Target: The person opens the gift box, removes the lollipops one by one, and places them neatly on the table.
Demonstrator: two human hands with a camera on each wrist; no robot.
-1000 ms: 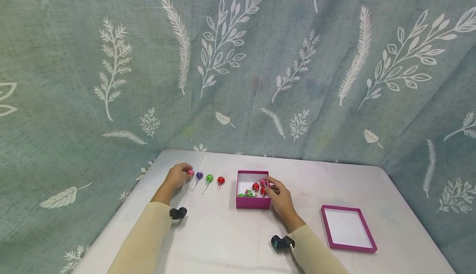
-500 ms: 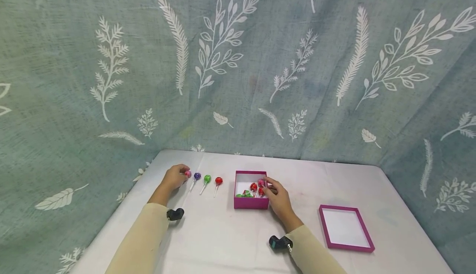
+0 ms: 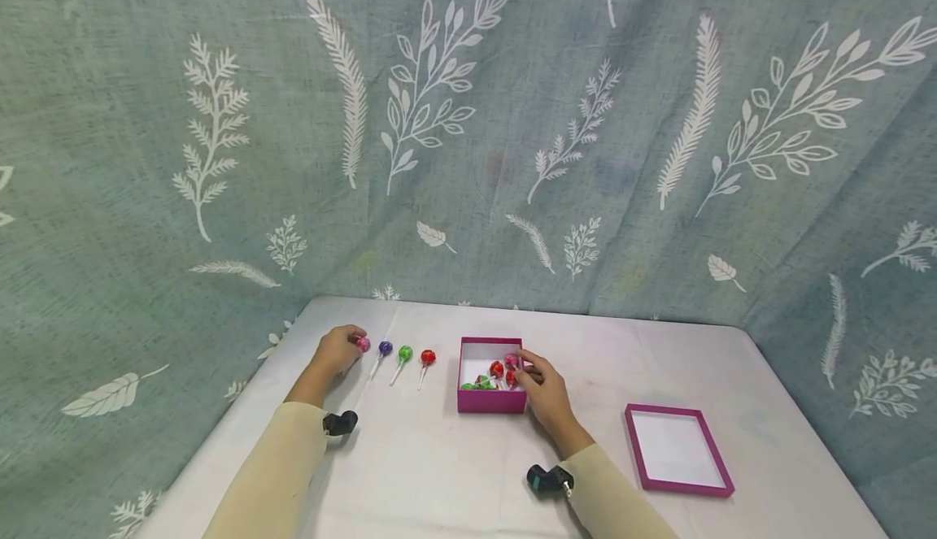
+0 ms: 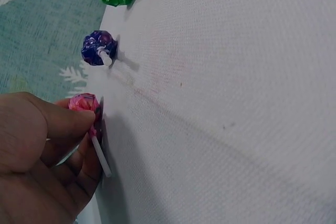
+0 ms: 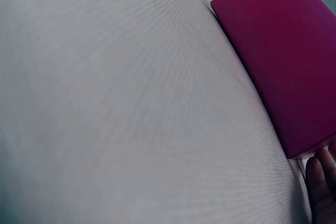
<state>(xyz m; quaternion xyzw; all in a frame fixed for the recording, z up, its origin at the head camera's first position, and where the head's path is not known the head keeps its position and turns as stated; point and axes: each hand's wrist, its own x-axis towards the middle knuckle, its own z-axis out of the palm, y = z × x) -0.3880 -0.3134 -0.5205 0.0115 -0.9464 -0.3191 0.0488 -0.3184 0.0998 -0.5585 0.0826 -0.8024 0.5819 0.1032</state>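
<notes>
At the left end of a row of lollipops, my left hand (image 3: 337,349) pinches a pink lollipop (image 4: 84,102) by its wrapped head, thumb on the near side; the white stick points down to the cloth. Beside it lie a purple lollipop (image 3: 385,348), a green lollipop (image 3: 405,353) and a red lollipop (image 3: 428,356). My right hand (image 3: 545,389) holds the right wall of an open magenta box (image 3: 491,402), fingers at the rim. Inside the box are red lollipops (image 3: 496,369), a pink lollipop (image 3: 511,359) and green lollipops (image 3: 483,382), partly hidden by the front wall and hand.
The magenta box lid (image 3: 677,449), white inside, lies upturned on the right of the white-covered table (image 3: 439,474). A leaf-patterned grey-green curtain (image 3: 468,157) hangs behind the table and along its sides.
The whole head view shifts slightly left. My left hand stays on the pink lollipop, whose head shows a little more clearly. The right hand stays at the box.
</notes>
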